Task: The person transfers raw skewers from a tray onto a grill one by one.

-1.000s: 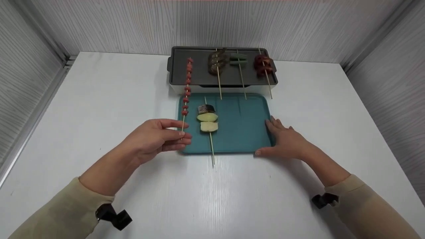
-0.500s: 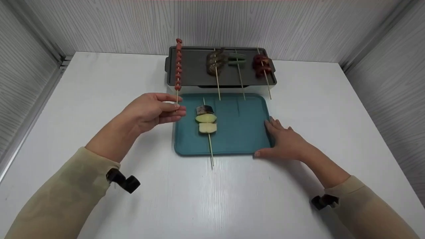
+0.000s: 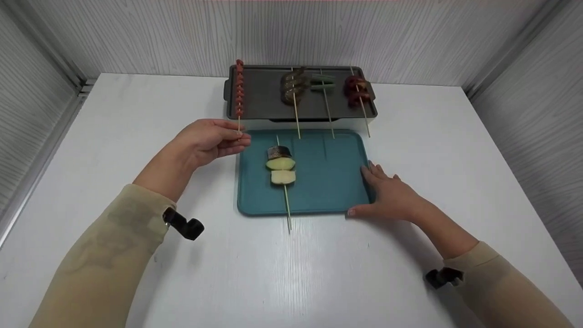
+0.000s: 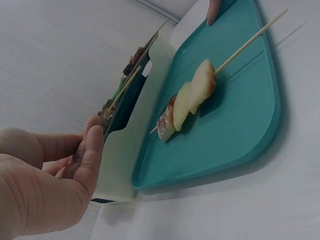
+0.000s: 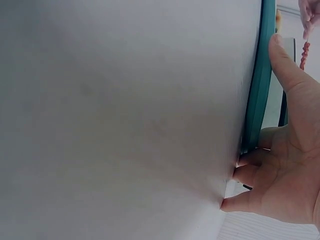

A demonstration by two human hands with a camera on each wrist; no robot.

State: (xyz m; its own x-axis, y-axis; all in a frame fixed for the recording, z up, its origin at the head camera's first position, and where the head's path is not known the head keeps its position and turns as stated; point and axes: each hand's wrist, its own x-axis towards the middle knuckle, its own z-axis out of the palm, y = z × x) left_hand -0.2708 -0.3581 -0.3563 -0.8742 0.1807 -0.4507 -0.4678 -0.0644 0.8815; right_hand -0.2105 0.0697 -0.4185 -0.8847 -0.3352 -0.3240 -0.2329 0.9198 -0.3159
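My left hand (image 3: 214, 142) pinches the bare stick end of a skewer of small red pieces (image 3: 239, 91) between thumb and fingers. The pieces line up over the left end of the dark grill plate (image 3: 264, 98); whether they touch it I cannot tell. In the left wrist view, the fingers (image 4: 90, 155) hide most of this skewer. At the teal tray's (image 3: 328, 191) right front corner, my right hand (image 3: 391, 196) rests against the rim, thumb and fingers spread. On the tray lies a skewer (image 3: 282, 165) with a dark-skinned chunk and two pale slices.
Along the grill lie a brown skewer (image 3: 293, 86), a green one (image 3: 323, 83) and a dark red one (image 3: 357, 91), their sticks jutting over its front edge. Behind the white table (image 3: 159, 100) rises a wood-grain wall (image 3: 182, 36).
My left hand has carried the red skewer away from me and leftward, from over the tray's left edge to the grill's left end. The right hand stays at the tray's corner.
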